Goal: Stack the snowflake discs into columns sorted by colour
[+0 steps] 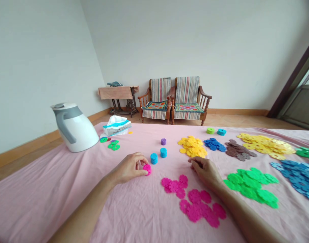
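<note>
My left hand (131,167) pinches a short stack of pink snowflake discs (147,169) between thumb and fingers, low over the cloth. Two blue disc stacks (153,158) stand just beyond it, with a purple stack (163,141) farther back. My right hand (203,170) hovers in front of the yellow disc pile (192,146), fingers curled together; whether anything is in them is hidden. Loose pink discs (195,206) lie between my forearms, and a smaller pink group (174,185) lies nearer the left hand. Right of my right wrist is a green disc pile (252,185).
A white-and-grey jug (77,130) and a tissue pack (117,126) stand at the left on the pink tablecloth (68,189). Blue (214,144), brown (237,150) and more yellow discs (267,145) spread along the right. Two wooden chairs (188,98) stand by the wall.
</note>
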Demonstrator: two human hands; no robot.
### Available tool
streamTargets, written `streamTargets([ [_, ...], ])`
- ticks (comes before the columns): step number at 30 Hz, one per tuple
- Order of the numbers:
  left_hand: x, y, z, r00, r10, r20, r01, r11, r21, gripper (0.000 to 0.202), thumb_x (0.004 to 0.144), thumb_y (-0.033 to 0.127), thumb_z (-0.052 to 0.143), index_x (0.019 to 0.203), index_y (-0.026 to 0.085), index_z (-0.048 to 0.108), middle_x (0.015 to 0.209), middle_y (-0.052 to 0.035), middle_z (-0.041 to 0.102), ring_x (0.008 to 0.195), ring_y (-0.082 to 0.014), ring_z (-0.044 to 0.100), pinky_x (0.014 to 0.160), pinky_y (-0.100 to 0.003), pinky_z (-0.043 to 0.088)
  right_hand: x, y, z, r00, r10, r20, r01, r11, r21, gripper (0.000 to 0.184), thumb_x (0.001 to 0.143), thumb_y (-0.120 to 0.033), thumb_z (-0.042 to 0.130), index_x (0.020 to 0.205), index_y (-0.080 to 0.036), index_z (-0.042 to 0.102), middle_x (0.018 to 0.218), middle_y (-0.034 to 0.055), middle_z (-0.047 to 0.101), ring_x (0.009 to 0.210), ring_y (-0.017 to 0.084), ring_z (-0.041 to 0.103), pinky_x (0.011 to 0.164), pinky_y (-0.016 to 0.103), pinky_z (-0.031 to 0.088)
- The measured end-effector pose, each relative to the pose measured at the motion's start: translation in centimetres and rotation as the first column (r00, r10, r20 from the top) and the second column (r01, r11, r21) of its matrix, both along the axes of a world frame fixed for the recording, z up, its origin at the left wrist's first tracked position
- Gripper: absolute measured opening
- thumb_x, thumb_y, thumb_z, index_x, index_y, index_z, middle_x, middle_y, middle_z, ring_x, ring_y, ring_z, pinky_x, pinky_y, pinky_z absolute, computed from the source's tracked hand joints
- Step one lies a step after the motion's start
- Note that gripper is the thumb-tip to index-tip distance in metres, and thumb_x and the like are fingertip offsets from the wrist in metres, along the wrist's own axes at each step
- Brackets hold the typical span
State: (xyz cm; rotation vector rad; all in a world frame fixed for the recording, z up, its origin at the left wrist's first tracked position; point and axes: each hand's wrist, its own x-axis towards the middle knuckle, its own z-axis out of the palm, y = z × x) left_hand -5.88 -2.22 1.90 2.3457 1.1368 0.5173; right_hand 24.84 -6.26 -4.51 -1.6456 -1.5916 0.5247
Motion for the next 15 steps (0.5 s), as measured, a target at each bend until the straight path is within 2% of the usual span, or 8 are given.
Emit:
streamTargets([
  [5,0.1,0.0,0.1,1.0,0.01,0.014,-0.01,1.0,0.006,0.029,0.067,0.039,0.071,0.087,0.018,0.064,0.085,-0.0007,0.057,0.06,-0.0108,0.049,0.056,-0.021,0.04,0.1,0.1,-0.2,1.0,0.005,0.005,-0.005,1.0,0.005,0.032,0.078,-0.033,0.04,0.088,-0.018,0.067,0.067,0.0027,0.066,0.062,0.017,0.059,0.056,0.025,0.041],
  [9,1.0,-0.9,0.7,0.996,0.018,0.09,-0.027,0.995,0.096,0.025,0.073,0.031,0.066,0.095,0.019,0.064,0.085,-0.001,0.055,0.062,-0.0107,0.049,0.06,-0.022,0.041,0.1,0.0,0.0,1.0,0.004,0.011,-0.004,1.0,0.004,0.032,0.078,-0.032,0.04,0.088,-0.017,0.067,0.065,0.0022,0.065,0.06,0.016,0.058,0.056,0.025,0.04],
  [11,2.0,-1.8,0.8,0.993,-0.054,0.107,0.043,0.993,0.106,0.017,0.078,0.027,0.062,0.092,0.018,0.065,0.083,-0.0019,0.055,0.065,-0.0116,0.05,0.061,-0.022,0.041,0.0,0.0,0.1,1.0,0.0,0.017,0.0,1.0,0.001,0.032,0.078,-0.031,0.04,0.088,-0.017,0.067,0.066,0.0023,0.066,0.061,0.016,0.058,0.057,0.025,0.04],
  [13,3.2,-2.8,0.6,0.986,-0.153,0.063,0.148,0.985,0.089,0.015,0.078,0.023,0.062,0.091,0.017,0.066,0.083,-0.0023,0.055,0.067,-0.0121,0.052,0.063,-0.022,0.042,-0.1,-0.1,0.2,1.0,-0.006,0.022,0.006,1.0,-0.001,0.032,0.077,-0.031,0.041,0.088,-0.017,0.067,0.068,0.0028,0.066,0.062,0.016,0.058,0.057,0.025,0.041],
  [15,4.3,-3.7,0.2,0.98,-0.198,0.004,0.197,0.975,0.104,0.022,0.076,0.021,0.064,0.099,0.019,0.065,0.086,-0.003,0.056,0.071,-0.0137,0.053,0.066,-0.023,0.044,-0.1,-0.1,0.2,1.0,-0.01,0.022,0.01,1.0,0.0,0.032,0.077,-0.031,0.041,0.087,-0.017,0.067,0.068,0.003,0.067,0.063,0.017,0.059,0.058,0.025,0.041],
])
